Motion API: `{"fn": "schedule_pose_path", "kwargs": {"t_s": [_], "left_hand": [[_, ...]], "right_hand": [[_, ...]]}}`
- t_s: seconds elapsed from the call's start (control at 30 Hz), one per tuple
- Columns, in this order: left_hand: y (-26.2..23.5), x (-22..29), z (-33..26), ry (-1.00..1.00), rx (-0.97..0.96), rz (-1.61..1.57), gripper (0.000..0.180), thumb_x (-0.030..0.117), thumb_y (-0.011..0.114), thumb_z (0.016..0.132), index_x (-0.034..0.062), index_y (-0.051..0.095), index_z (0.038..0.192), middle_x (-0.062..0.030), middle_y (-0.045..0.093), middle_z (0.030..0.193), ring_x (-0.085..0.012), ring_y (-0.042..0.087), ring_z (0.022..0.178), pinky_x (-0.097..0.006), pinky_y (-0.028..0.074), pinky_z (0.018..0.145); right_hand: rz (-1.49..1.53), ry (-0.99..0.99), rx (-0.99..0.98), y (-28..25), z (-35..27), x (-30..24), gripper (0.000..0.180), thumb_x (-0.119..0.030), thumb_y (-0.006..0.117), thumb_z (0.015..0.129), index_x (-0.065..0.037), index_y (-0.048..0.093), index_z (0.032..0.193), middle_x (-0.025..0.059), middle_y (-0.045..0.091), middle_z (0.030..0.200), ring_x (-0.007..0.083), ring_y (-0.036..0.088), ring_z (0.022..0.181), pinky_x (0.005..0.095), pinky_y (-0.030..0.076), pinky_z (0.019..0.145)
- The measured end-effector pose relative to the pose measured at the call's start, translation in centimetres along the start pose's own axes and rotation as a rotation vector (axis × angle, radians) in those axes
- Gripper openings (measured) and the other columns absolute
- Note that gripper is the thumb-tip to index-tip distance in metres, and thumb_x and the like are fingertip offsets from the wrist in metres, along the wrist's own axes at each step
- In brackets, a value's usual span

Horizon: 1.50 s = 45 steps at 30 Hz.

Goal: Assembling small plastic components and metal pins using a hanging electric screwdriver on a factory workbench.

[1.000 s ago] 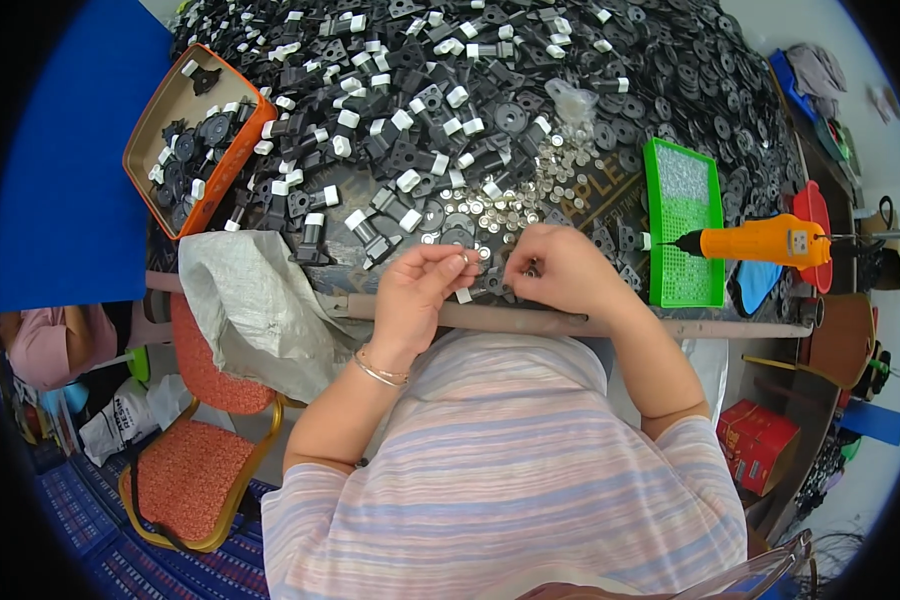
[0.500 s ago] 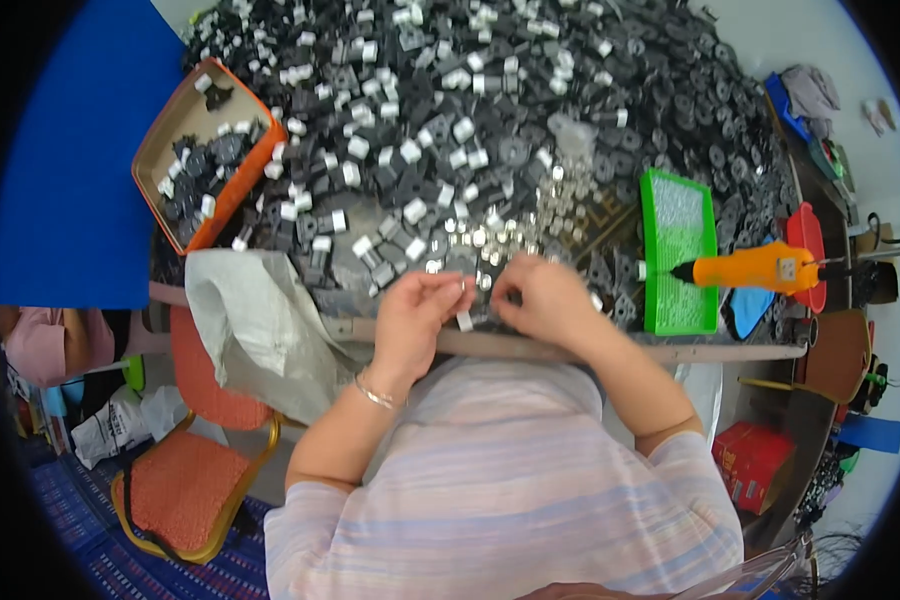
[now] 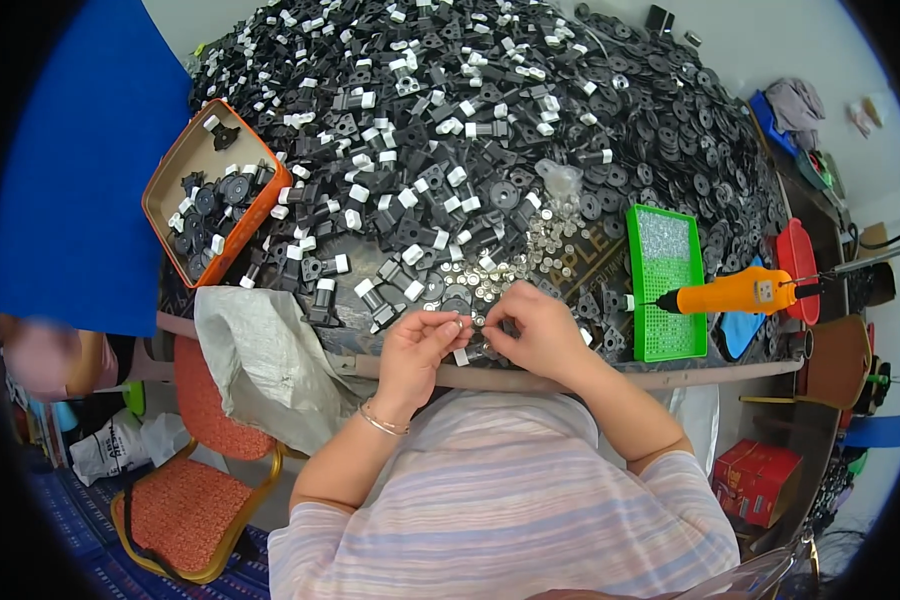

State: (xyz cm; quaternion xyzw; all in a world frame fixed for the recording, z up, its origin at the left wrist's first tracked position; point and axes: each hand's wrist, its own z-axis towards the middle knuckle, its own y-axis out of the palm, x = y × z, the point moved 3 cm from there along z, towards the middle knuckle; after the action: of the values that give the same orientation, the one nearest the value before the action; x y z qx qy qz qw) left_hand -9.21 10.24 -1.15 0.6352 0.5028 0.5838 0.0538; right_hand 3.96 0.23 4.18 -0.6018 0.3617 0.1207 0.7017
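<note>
My left hand (image 3: 416,358) is closed in a pinch at the table's near edge, thumb against forefinger. Something small and shiny shows at its fingertips, too small to name. A white block end (image 3: 460,356) pokes out just below those fingertips. Close by on the right, my right hand (image 3: 538,335) is also closed, its fingertips almost meeting the left ones; what they pinch is hidden. Small round metal pieces (image 3: 490,278) lie scattered just beyond both hands. Behind these spreads a heap of black plastic parts with white ends (image 3: 410,200).
An orange-rimmed tray (image 3: 266,205) holds black parts at the left. On the right, an orange electric screwdriver (image 3: 725,293) hangs over a green tray (image 3: 640,345) of small silvery pieces. A pale sack (image 3: 260,340) drapes over the front edge. Black discs (image 3: 685,140) pile up farther back.
The whole view has tilted, so the table sits lower in the picture. My right hand has drawn closer to my left fingertips. A person at far left has moved slightly.
</note>
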Motion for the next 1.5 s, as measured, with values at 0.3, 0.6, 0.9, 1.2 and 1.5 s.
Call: {"fn": "schedule_pose_path", "kwargs": {"t_s": [0.3,0.6,0.9,1.2,1.5], "left_hand": [[0.2,-1.4,-0.7,-0.077,0.000,0.016,0.013,0.001,0.058,0.084,-0.0007,0.055,0.097,-0.0105,0.063,0.090,-0.0165,0.062,0.081,-0.028,0.053,0.072],[1.5,-1.6,-0.7,-0.130,-0.060,0.019,0.013,0.002,0.056,0.085,-0.0005,0.055,0.097,-0.0110,0.062,0.093,-0.0172,0.062,0.083,-0.029,0.052,0.076],[2.4,-1.5,-0.1,-0.112,-0.102,0.057,0.013,-0.001,0.056,0.084,-0.0005,0.055,0.097,-0.0120,0.063,0.091,-0.0177,0.063,0.081,-0.029,0.053,0.075],[4.8,-2.6,-0.1,-0.143,-0.115,0.097,0.011,-0.001,0.056,0.084,-0.0009,0.055,0.095,-0.0143,0.064,0.094,-0.0175,0.063,0.081,-0.028,0.053,0.074],[4.6,-2.5,0.3,-0.106,-0.111,0.154,0.012,0.000,0.058,0.083,0.0023,0.058,0.095,-0.0148,0.064,0.095,-0.0203,0.063,0.083,-0.031,0.053,0.074]], "right_hand": [[0.104,-0.197,0.138,-0.1,-0.7,-1.2,0.025,-0.012,0.071,0.072,-0.013,0.067,0.096,0.0040,0.057,0.083,0.0123,0.055,0.057,0.0240,0.047,0.052],[0.206,-0.169,0.133,-0.7,-1.5,-0.7,0.022,-0.015,0.070,0.072,-0.012,0.066,0.093,0.0028,0.057,0.082,0.0139,0.056,0.056,0.0249,0.046,0.051],[0.405,-0.081,0.134,-1.3,-1.9,1.2,0.016,-0.007,0.068,0.072,-0.007,0.065,0.088,0.0055,0.059,0.078,0.0113,0.050,0.050,0.0233,0.042,0.048],[0.576,0.196,0.048,-4.1,-4.0,4.1,0.006,-0.006,0.064,0.077,-0.002,0.061,0.081,0.0007,0.055,0.076,0.0045,0.050,0.060,0.0199,0.042,0.053],[0.072,0.277,-0.328,-4.3,-6.8,6.6,0.012,-0.011,0.061,0.070,-0.002,0.063,0.076,0.0127,0.061,0.071,0.0240,0.060,0.065,0.0323,0.047,0.059]]}}
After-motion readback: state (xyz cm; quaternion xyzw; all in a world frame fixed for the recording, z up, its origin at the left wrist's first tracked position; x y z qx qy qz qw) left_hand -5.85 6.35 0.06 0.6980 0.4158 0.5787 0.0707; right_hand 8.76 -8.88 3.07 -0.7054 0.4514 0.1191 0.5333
